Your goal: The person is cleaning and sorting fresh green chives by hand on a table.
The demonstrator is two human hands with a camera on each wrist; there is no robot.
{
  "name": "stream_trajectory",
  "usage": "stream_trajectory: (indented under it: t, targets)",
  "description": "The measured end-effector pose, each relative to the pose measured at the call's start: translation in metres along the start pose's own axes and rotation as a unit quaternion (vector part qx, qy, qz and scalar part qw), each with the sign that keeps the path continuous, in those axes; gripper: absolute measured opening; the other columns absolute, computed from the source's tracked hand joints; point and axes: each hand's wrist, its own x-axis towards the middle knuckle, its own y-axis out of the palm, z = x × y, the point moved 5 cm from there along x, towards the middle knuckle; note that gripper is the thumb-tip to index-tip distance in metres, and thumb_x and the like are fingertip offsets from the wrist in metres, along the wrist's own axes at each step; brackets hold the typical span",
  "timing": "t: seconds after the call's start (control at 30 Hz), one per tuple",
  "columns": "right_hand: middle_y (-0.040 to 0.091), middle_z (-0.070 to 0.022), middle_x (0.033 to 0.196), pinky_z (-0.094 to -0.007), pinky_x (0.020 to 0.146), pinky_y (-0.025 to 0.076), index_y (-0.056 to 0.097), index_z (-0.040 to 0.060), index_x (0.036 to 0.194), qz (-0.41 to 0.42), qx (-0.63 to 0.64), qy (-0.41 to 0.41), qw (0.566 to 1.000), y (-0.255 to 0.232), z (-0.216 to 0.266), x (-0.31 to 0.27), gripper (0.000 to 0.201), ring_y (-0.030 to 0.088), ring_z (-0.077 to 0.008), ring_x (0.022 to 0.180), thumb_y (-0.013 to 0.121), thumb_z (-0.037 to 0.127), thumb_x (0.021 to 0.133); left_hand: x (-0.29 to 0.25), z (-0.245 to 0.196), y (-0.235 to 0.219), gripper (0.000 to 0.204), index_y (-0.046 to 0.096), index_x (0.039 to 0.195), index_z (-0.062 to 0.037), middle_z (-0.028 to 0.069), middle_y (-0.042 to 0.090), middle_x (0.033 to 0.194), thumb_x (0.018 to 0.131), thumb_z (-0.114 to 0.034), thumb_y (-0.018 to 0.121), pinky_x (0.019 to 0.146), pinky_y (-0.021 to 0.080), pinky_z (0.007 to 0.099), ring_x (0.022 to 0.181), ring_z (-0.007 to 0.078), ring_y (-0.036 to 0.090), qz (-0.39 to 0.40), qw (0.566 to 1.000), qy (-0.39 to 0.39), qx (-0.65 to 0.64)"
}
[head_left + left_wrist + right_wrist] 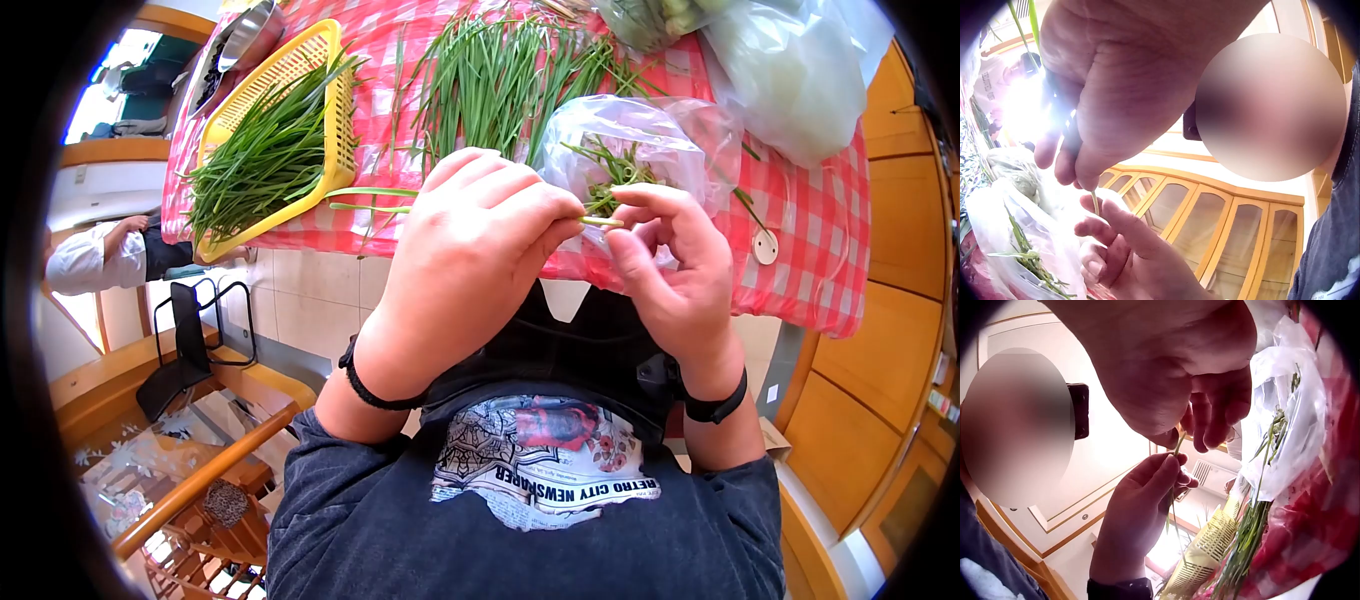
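Note:
My left hand (480, 240) pinches a thin green stalk (600, 221) between thumb and fingers, its pale end sticking out to the right. Long leaves (372, 192) trail from this hand's other side. Around that pale end are the curled thumb and fingers of my right hand (685, 270); in the left wrist view the end (1095, 203) lies between thumb and finger of the right hand (1141, 256). Just beyond the hands, a clear plastic bag (570, 125) holds short green scraps (625, 172). Behind it lies a spread of long green stalks (490, 85).
A yellow basket (342, 120) full of long green leaves (265, 155) stands at the left, beside a metal bowl (252, 38). White plastic bags (790, 80) lie at the back right. A round white tag (765, 247) is near the front edge of the checked tablecloth (825, 225).

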Motion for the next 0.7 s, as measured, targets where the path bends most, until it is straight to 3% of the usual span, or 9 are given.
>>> stream_trajectory:
  t: [0.03,0.1,0.17,0.33,0.53,0.63,0.7]
  targets:
    - [0.071,-0.004,0.089,-0.0245,0.063,0.049,0.07,-0.0004,0.115,-0.001,0.0,0.0,1.0,0.0,-0.001,0.001,0.02,0.06,-0.0071,0.071,0.074,0.003,0.095,0.0,-0.001,0.0,0.012,0.074,0.093,-0.007,0.0081,0.068,0.084,0.083,-0.008,0.081,0.08,0.051,0.0402,0.083,0.0295,0.066,-0.002,1.0,0.005,0.002]
    - [0.072,-0.0051,0.089,-0.0256,0.061,0.049,0.073,-0.0005,0.108,0.037,-0.071,-0.097,0.992,0.004,0.004,0.004,0.015,0.06,-0.008,0.069,0.076,0.001,0.093,0.0,-0.002,0.0,0.012,0.074,0.093,-0.0071,0.0082,0.068,0.085,0.083,-0.008,0.081,0.081,0.051,0.0403,0.083,0.0296,0.066,-0.004,1.0,0.009,0.005]
    - [0.072,-0.0055,0.087,-0.0251,0.06,0.05,0.074,-0.001,0.101,0.026,-0.076,-0.092,0.993,0.003,0.006,0.003,0.007,0.062,-0.0082,0.068,0.075,0.0,0.094,0.0,-0.002,-0.001,0.013,0.074,0.093,-0.0073,0.0082,0.068,0.084,0.082,-0.008,0.081,0.082,0.051,0.0402,0.084,0.0298,0.066,0.007,1.0,0.013,-0.011]
    - [0.073,-0.0046,0.085,-0.0228,0.066,0.054,0.071,-0.0025,0.106,0.051,0.056,0.06,0.995,0.0,-0.006,-0.001,0.008,0.068,-0.008,0.074,0.07,0.002,0.1,-0.001,0.0,-0.003,0.012,0.073,0.092,-0.0071,0.0079,0.068,0.084,0.082,-0.008,0.08,0.082,0.051,0.0402,0.083,0.0297,0.065,0.016,1.0,0.013,-0.009]
    - [0.072,-0.0044,0.088,-0.0231,0.069,0.054,0.067,-0.0025,0.113,0.007,0.062,0.081,0.995,-0.008,-0.014,-0.001,0.012,0.067,-0.0077,0.078,0.064,0.005,0.104,-0.001,0.006,-0.007,0.012,0.073,0.092,-0.007,0.0074,0.069,0.084,0.082,-0.008,0.081,0.081,0.05,0.0401,0.083,0.0291,0.065,-0.003,1.0,0.004,0.002]
    - [0.072,-0.0042,0.089,-0.023,0.07,0.054,0.068,-0.0027,0.111,0.024,0.1,0.113,0.988,-0.001,-0.006,-0.001,0.012,0.067,-0.0072,0.079,0.066,0.005,0.102,-0.001,0.005,-0.007,0.012,0.073,0.092,-0.0071,0.0073,0.069,0.084,0.082,-0.008,0.081,0.081,0.049,0.0402,0.082,0.0291,0.065,-0.006,1.0,0.005,0.002]
    - [0.072,-0.004,0.087,-0.023,0.069,0.053,0.068,-0.0029,0.11,0.031,0.064,0.07,0.995,0.006,-0.004,0.001,0.011,0.066,-0.0071,0.078,0.067,0.005,0.101,0.0,0.003,-0.007,0.012,0.073,0.092,-0.007,0.0073,0.069,0.084,0.082,-0.008,0.081,0.082,0.05,0.0402,0.082,0.0292,0.065,-0.008,1.0,0.005,0.003]
